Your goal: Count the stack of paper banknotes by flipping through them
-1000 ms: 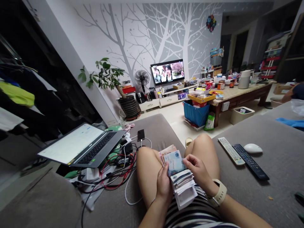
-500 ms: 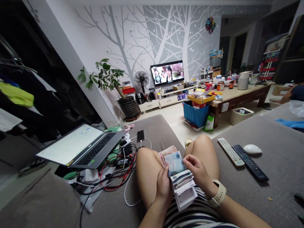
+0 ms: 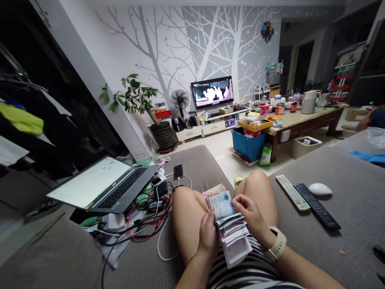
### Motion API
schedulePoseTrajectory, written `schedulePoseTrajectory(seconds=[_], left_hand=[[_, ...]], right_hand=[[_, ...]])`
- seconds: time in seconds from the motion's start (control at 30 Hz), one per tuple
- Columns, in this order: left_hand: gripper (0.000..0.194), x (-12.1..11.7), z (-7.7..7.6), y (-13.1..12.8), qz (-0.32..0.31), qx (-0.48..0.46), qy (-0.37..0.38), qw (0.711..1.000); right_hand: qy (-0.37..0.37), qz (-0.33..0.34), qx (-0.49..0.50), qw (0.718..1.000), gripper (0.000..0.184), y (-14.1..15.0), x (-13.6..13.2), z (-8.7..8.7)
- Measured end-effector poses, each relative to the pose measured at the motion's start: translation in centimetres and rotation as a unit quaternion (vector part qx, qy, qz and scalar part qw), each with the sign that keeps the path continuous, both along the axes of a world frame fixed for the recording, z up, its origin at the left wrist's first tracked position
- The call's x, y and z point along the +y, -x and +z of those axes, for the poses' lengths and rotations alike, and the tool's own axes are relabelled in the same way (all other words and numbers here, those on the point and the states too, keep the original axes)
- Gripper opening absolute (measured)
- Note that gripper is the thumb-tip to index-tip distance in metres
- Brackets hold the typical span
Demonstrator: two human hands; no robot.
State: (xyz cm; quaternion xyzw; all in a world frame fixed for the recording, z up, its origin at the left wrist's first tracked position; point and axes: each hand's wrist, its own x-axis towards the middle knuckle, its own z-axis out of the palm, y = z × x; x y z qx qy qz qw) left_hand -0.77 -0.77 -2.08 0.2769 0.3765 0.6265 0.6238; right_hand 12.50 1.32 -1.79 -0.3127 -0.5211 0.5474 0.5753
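A grey sofa lies under the legs; an open laptop sits to their left; the left hand clasps banknotes above the lap; the right hand pinches the edge of a blue note.

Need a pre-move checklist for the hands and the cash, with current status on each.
1. Left hand gripping the banknotes: ok, thumb over their left side.
2. Right hand at the notes: ok, fingertips at the right edge of the bluish one on top.
3. Notes squared into one even stack: not ok, pinkish ones stick out behind the bluish one and edges are staggered below.
4. Number of notes: cannot tell, they overlap.
5. Cables clear of both hands: ok, on the seat beyond the left leg.
6. Dark remote and white mouse clear: ok, apart from the right hand.
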Motion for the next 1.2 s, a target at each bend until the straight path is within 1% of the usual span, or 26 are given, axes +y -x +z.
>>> schedulePoseTrajectory(seconds=[0.23,0.33,0.47,0.53,0.7,0.83,0.97,1.07,1.2], left_hand=[[0.030,-0.3,0.8,-0.3,0.039,0.008,0.003,0.999],[0.031,-0.3,0.9,-0.3,0.034,-0.008,0.010,0.999],[0.032,-0.2,0.8,-0.2,0.031,-0.022,0.022,0.999],[0.034,-0.2,0.8,-0.3,0.036,-0.027,0.031,0.999],[0.035,-0.4,0.8,-0.3,0.012,-0.026,0.031,0.999],[0.030,-0.6,0.6,-0.3,-0.009,-0.006,0.020,1.000],[0.031,-0.4,0.2,-0.3,-0.020,-0.008,0.018,1.000],[0.035,-0.1,0.0,-0.1,0.007,-0.014,0.026,1.000],[0.039,0.1,-0.2,0.0,0.042,-0.021,0.013,0.999]], right_hand=[[-0.007,-0.008,-0.011,1.000,0.031,0.0,-0.1,0.0],[-0.008,-0.004,-0.011,1.000,0.031,0.0,-0.1,-0.3],[-0.007,0.021,-0.006,1.000,0.032,0.0,-0.2,-0.4],[-0.004,0.016,-0.012,1.000,0.031,0.0,-0.1,-0.5],[0.000,-0.037,-0.010,0.999,0.033,0.0,0.5,-1.0],[0.004,-0.035,-0.008,0.999,0.031,0.0,0.6,-1.3],[-0.010,-0.048,-0.025,0.998,0.031,0.0,0.4,-1.2],[-0.014,-0.051,-0.028,0.998,0.031,0.0,0.4,-1.2],[-0.023,-0.040,-0.034,0.998,0.030,0.0,0.3,-1.2]])
